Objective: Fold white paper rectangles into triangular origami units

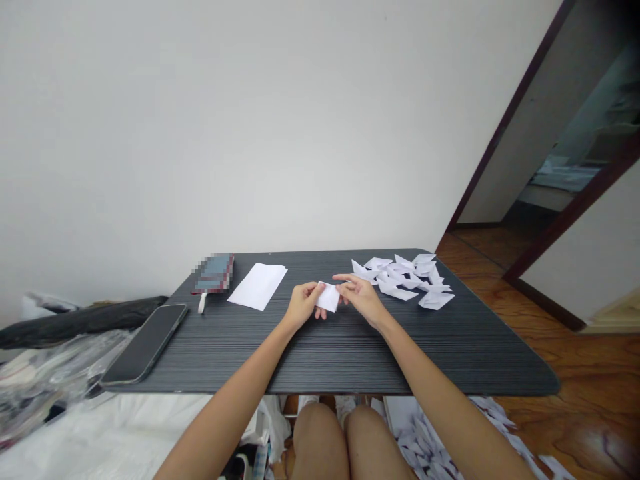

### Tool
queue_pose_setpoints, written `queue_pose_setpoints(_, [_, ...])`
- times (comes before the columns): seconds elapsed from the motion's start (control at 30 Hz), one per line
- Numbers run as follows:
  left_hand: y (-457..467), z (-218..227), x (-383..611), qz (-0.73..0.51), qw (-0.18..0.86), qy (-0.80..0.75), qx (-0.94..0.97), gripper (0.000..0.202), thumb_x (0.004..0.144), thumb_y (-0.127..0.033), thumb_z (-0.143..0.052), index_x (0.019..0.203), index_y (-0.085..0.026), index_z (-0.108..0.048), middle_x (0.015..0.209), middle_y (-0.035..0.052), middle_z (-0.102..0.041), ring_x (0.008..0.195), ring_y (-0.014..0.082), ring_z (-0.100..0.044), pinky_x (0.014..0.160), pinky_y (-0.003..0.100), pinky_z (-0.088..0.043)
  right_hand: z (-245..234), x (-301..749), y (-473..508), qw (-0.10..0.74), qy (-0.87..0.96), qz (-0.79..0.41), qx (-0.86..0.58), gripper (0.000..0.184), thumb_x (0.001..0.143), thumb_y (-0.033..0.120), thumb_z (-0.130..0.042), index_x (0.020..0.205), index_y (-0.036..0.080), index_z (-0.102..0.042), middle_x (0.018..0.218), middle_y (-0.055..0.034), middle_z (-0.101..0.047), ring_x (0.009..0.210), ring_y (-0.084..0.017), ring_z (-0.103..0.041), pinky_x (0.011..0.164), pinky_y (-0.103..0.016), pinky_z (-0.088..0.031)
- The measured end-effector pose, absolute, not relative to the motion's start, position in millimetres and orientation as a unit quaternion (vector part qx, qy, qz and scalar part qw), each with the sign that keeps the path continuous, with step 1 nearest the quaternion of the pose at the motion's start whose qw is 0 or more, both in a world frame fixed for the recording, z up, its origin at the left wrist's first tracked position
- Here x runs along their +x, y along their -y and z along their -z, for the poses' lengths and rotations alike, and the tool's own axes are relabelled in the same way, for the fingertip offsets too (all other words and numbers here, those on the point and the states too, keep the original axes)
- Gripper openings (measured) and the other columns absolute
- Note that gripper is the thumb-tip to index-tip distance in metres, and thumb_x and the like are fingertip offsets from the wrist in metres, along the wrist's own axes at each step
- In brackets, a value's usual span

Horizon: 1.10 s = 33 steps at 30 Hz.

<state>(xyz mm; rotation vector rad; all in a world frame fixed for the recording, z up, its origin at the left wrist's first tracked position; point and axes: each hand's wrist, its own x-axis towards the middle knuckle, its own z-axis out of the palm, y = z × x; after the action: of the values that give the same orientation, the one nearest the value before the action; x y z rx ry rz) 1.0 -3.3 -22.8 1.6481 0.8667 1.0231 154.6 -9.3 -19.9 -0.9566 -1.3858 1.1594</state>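
Observation:
A small folded square of white paper (pixel 328 297) is held just above the middle of the dark table. My left hand (pixel 303 304) grips its left side, thumb on top and fingers underneath. On the opposite side, my right hand (pixel 361 296) pinches the paper's right edge, with the index finger stretched out above it. Beyond my right hand lies a loose pile of folded white paper boats (pixel 397 275). Flat white paper sheets (pixel 257 287) rest to the left of my left hand.
A phone (pixel 146 343) lies at the left of the dark table (pixel 345 363), near a blurred-out object (pixel 214 273) with a white strap. Plastic bags and a long black item (pixel 80 320) sit left of the table. More folded papers (pixel 425 443) are below it.

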Motion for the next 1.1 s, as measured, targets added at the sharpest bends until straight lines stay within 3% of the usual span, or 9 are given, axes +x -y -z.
queue_pose_setpoints(0.1, [5.7, 20.7, -4.3, -0.424, 0.371, -0.397, 0.724, 0.038, 0.081, -0.042, -0.036, 0.085, -0.010, -0.056, 0.059, 0.0053, -0.059, 0.046, 0.0107, -0.053, 0.041, 0.019, -0.039, 24.4, 155.9, 8.4, 0.507, 0.587, -0.467, -0.426, 0.026, 0.062, 0.028, -0.057, 0.084, 0.014, -0.054, 0.051, 0.0037, -0.055, 0.042, -0.009, -0.049, 0.042, -0.020, -0.035])
queue_pose_setpoints(0.17, [8.4, 17.1, -9.8, -0.418, 0.259, -0.387, 0.780, 0.034, 0.076, -0.038, -0.047, 0.099, -0.015, -0.055, 0.086, 0.0087, -0.059, 0.073, 0.0152, -0.057, 0.060, 0.024, -0.045, 28.9, 157.0, 7.6, 0.500, 0.592, -0.437, -0.456, 0.017, 0.062, 0.025, -0.056, 0.076, 0.015, -0.052, 0.046, 0.0055, -0.051, 0.039, -0.009, -0.048, 0.040, -0.020, -0.034])
queue_pose_setpoints(0.2, [9.6, 15.3, -12.5, -0.386, 0.228, -0.357, 0.820, 0.035, 0.072, -0.037, -0.052, 0.101, -0.017, -0.055, 0.097, 0.0094, -0.056, 0.086, 0.0177, -0.054, 0.072, 0.027, -0.043, 31.1, 157.7, 7.4, 0.488, 0.601, -0.422, -0.471, 0.013, 0.062, 0.023, -0.055, 0.072, 0.016, -0.052, 0.044, 0.0061, -0.050, 0.037, -0.009, -0.048, 0.040, -0.019, -0.034])
queue_pose_setpoints(0.27, [11.1, 13.3, -17.0, -0.311, 0.199, -0.307, 0.877, 0.034, 0.069, -0.037, -0.057, 0.098, -0.019, -0.058, 0.101, 0.0085, -0.053, 0.093, 0.0194, -0.050, 0.081, 0.030, -0.039, 34.3, 159.6, 7.5, 0.453, 0.630, -0.396, -0.491, 0.006, 0.062, 0.021, -0.053, 0.066, 0.017, -0.052, 0.043, 0.0062, -0.049, 0.037, -0.008, -0.047, 0.040, -0.019, -0.034])
queue_pose_setpoints(0.4, [9.6, 16.0, -19.0, -0.256, 0.171, -0.295, 0.905, 0.030, 0.073, -0.037, -0.051, 0.096, -0.018, -0.059, 0.095, 0.0080, -0.054, 0.089, 0.0184, -0.050, 0.080, 0.030, -0.038, 35.3, 166.3, 8.1, 0.416, 0.669, -0.378, -0.486, 0.014, 0.063, 0.012, -0.045, 0.067, 0.016, -0.058, 0.049, 0.0040, -0.053, 0.041, -0.007, -0.047, 0.046, -0.020, -0.037])
queue_pose_setpoints(0.53, [7.1, 20.1, -17.3, -0.261, 0.162, -0.303, 0.902, 0.032, 0.074, -0.039, -0.049, 0.095, -0.017, -0.059, 0.092, 0.0077, -0.054, 0.085, 0.0175, -0.050, 0.077, 0.029, -0.039, 31.2, 173.6, 8.4, 0.435, 0.620, -0.451, -0.472, 0.028, 0.056, 0.002, -0.043, 0.076, 0.014, -0.058, 0.065, 0.0002, -0.058, 0.048, -0.007, -0.051, 0.051, -0.021, -0.041])
queue_pose_setpoints(0.77, [5.7, 18.3, -18.1, -0.276, 0.182, -0.318, 0.889, 0.032, 0.075, -0.039, -0.049, 0.096, -0.017, -0.059, 0.082, 0.0057, -0.055, 0.073, 0.0143, -0.052, 0.068, 0.025, -0.040, 23.7, 169.5, 11.3, 0.437, 0.572, -0.497, -0.485, 0.020, 0.053, 0.005, -0.055, 0.071, 0.012, -0.061, 0.060, -0.0006, -0.059, 0.055, -0.010, -0.054, 0.055, -0.023, -0.043])
queue_pose_setpoints(0.93, [9.2, 18.8, -15.5, -0.286, 0.130, -0.318, 0.895, 0.028, 0.081, -0.030, -0.040, 0.095, -0.015, -0.059, 0.078, 0.0059, -0.056, 0.074, 0.0140, -0.051, 0.069, 0.025, -0.040, 29.7, 166.3, 7.9, 0.439, 0.573, -0.458, -0.519, 0.016, 0.056, 0.008, -0.053, 0.069, 0.011, -0.062, 0.058, -0.0015, -0.061, 0.054, -0.011, -0.055, 0.055, -0.022, -0.043])
queue_pose_setpoints(1.1, [11.8, 23.7, -10.4, -0.268, 0.056, -0.326, 0.905, 0.027, 0.083, -0.025, -0.035, 0.095, -0.015, -0.058, 0.081, 0.0065, -0.055, 0.077, 0.0141, -0.051, 0.072, 0.026, -0.041, 40.5, 166.6, 1.8, 0.429, 0.596, -0.339, -0.589, 0.014, 0.057, 0.016, -0.055, 0.067, 0.013, -0.064, 0.064, -0.0034, -0.064, 0.061, -0.014, -0.059, 0.062, -0.024, -0.045])
